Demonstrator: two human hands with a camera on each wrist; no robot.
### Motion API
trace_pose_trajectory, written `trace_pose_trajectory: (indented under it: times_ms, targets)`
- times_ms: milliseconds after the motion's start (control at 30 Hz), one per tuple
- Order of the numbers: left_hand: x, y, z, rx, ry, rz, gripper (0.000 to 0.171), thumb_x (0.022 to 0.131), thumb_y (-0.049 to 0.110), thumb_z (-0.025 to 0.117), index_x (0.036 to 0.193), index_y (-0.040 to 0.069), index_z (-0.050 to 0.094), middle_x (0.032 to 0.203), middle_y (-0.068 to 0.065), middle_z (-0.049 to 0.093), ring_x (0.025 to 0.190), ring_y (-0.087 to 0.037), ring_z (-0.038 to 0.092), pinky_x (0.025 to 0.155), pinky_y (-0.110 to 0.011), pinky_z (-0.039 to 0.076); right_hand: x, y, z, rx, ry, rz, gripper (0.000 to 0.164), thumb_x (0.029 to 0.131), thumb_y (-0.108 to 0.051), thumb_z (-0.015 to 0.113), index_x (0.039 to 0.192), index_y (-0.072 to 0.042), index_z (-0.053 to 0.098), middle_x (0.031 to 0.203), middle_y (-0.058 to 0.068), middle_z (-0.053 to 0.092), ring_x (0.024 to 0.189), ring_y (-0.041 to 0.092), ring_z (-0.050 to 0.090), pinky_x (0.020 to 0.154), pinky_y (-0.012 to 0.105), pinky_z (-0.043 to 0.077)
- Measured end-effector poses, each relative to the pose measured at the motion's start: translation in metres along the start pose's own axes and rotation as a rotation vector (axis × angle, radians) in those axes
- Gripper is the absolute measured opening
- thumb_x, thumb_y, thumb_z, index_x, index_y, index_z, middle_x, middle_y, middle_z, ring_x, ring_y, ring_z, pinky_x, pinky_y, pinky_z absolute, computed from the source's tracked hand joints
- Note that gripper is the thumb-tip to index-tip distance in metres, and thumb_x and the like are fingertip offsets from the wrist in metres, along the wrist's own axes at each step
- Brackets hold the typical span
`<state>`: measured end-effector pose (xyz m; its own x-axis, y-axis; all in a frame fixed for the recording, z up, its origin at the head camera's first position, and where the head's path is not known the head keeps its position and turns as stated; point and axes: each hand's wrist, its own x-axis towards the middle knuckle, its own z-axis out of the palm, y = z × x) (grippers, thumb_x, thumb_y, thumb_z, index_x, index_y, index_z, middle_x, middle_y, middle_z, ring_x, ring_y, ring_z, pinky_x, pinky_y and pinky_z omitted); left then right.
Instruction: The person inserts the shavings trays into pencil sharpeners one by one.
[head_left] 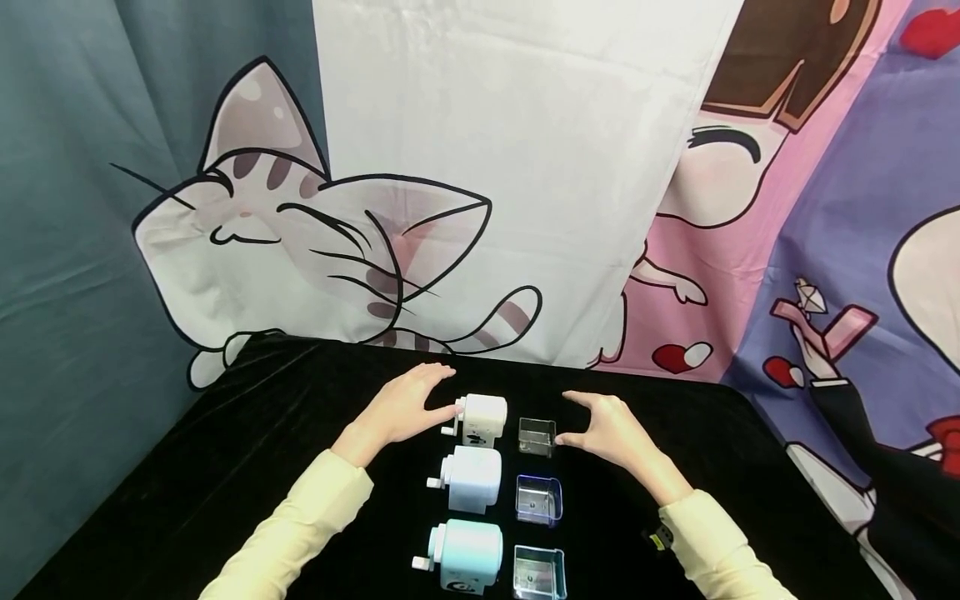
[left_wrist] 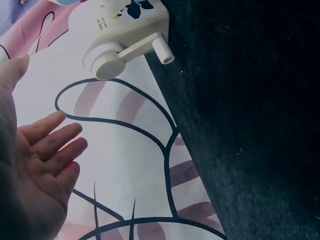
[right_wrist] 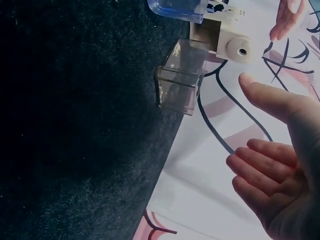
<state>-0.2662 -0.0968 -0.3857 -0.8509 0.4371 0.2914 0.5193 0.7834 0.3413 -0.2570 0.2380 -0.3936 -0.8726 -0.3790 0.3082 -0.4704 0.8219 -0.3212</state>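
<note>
Three crank pencil sharpeners stand in a column on the black cloth. The farthest is a cream-white sharpener [head_left: 486, 414], followed by a pale lavender-blue sharpener [head_left: 476, 477] and a turquoise sharpener [head_left: 471, 550] closest to me. To their right lie three clear shavings drawers: a smoky grey drawer [right_wrist: 182, 82], a blue-edged drawer [head_left: 537, 502] and a teal-edged drawer [head_left: 538, 573]. My left hand [head_left: 405, 407] is beside the cream sharpener, fingers extended, thumb near its crank [left_wrist: 137, 49]. With fingers spread and nothing held, my right hand [head_left: 611, 429] hovers at the grey drawer's right side.
Black velvet-like cloth [head_left: 300, 517] covers the table. Behind its far edge hangs a printed curtain [head_left: 525, 167] with a cartoon cat. A small dark object with a yellow-green mark [head_left: 660, 538] shows by the right sleeve.
</note>
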Motion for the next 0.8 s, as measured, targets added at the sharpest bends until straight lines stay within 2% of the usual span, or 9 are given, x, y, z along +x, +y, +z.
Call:
trace_pose_trajectory:
  times_ms: [100, 200, 467, 800]
  targets:
    - [0.003, 0.000, 0.004, 0.006, -0.008, 0.009, 0.066, 0.082, 0.058, 0.053, 0.131, 0.014, 0.047, 0.136, -0.008, 0.045, 0.125, -0.021, 0.036, 0.101, -0.044, 0.034, 0.000, 0.001, 0.003, 0.004, 0.006, -0.008, 0.061, 0.062, -0.036, 0.081, 0.112, -0.008, 0.061, 0.110, 0.011, 0.064, 0.077, 0.016, 0.057, 0.079, 0.042, 0.049]
    - [0.006, 0.001, 0.008, 0.007, -0.022, 0.011, 0.068, 0.081, 0.061, 0.052, 0.130, 0.014, 0.047, 0.134, -0.008, 0.046, 0.123, -0.020, 0.038, 0.100, -0.043, 0.035, 0.001, 0.000, 0.005, 0.013, 0.003, -0.018, 0.059, 0.060, -0.034, 0.082, 0.109, -0.008, 0.062, 0.109, 0.010, 0.064, 0.096, 0.022, 0.058, 0.083, 0.044, 0.048]
    - [0.009, -0.004, 0.020, -0.041, -0.049, -0.024, 0.068, 0.081, 0.063, 0.051, 0.131, 0.017, 0.047, 0.134, -0.005, 0.046, 0.123, -0.018, 0.038, 0.100, -0.042, 0.034, 0.004, 0.001, 0.013, 0.018, -0.025, -0.026, 0.062, 0.058, -0.035, 0.083, 0.109, -0.007, 0.062, 0.107, 0.010, 0.065, 0.098, 0.022, 0.057, 0.084, 0.043, 0.047]
    - [0.013, -0.011, 0.035, -0.073, -0.034, -0.019, 0.067, 0.080, 0.064, 0.052, 0.128, 0.018, 0.049, 0.131, -0.002, 0.048, 0.120, -0.017, 0.040, 0.099, -0.041, 0.036, 0.006, 0.008, 0.024, 0.043, -0.056, -0.025, 0.063, 0.057, -0.034, 0.083, 0.108, -0.005, 0.062, 0.104, 0.010, 0.065, 0.096, 0.019, 0.058, 0.084, 0.041, 0.047]
